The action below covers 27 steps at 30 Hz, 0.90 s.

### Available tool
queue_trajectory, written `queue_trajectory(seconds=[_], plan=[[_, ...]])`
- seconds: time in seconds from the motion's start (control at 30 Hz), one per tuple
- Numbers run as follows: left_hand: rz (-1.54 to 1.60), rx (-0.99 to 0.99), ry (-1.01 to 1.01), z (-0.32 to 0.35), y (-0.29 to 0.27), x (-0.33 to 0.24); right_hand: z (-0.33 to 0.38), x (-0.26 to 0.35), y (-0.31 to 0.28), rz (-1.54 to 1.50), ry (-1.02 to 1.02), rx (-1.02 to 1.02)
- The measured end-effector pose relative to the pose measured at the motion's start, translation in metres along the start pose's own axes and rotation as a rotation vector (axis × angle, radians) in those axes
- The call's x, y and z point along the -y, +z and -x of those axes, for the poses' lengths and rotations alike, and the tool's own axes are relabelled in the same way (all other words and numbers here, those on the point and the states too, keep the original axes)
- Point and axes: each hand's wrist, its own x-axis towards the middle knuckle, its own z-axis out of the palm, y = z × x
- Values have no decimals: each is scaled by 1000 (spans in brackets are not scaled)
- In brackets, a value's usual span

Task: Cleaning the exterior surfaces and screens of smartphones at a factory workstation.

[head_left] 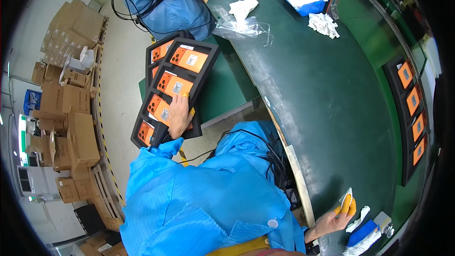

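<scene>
My left hand (pixel 178 116), with yellow finger cots, reaches over the near edge of a black foam tray (pixel 204 56) and grips it there. Its fingertips lie between two orange phones in the tray; the palm side is hidden. Several orange phones (pixel 175 84) with triple cameras and white labels sit in the slots. Underneath, another black tray (pixel 150 52) with orange phones shows at an offset. At the lower right, my right hand (pixel 335 217) pinches a small white wiping cloth (pixel 347 196) between yellow-covered fingers, above the green table.
A blue box of white cloths (pixel 314 7) and crumpled cloths (pixel 243 7) lie on the far green table (pixel 322 95). Another blue cloth pack (pixel 364 233) is near my right hand. A tray of orange phones (pixel 406 175) stands at right. A person in blue (pixel 175 14) sits ahead; cartons (pixel 80 132) line the left.
</scene>
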Motion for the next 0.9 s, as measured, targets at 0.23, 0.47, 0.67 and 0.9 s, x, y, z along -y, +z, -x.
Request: queue_trajectory(seconds=[0.23, 0.47, 0.67, 0.9], plan=[[-7, 110, 320, 10, -7, 19, -5, 0, 0, 5, 13, 46], [472, 116, -20, 12, -21, -5, -14, 11, 7, -12, -58, 36], [2512, 273, -1714, -9, 18, -71, -18, 10, 11, -1, -40, 32], [2493, -944, -1408, -54, 75, -55, -16, 13, 8, -95, -17, 26]])
